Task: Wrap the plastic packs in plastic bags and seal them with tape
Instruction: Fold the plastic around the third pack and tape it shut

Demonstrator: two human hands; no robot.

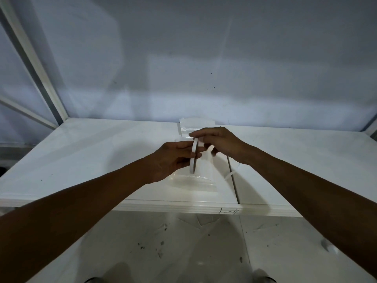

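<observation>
Holding tape roll [193, 156] edge-on above plastic bag [193, 183]: left hand [173, 158] grips roll steady; right hand [216, 141] pinches at rim, probably peeling free end for sealing.

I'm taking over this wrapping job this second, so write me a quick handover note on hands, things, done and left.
Left hand grips the tape roll, held on edge above the white table.
Right hand pinches the roll's top edge, apparently at the tape end; no pulled strip shows.
A clear plastic bag lies on the table under the hands; more clear plastic sits behind, near the wall.
Done: roll in hand. Left: pull tape, seal the bag; no tape on it is visible.
</observation>
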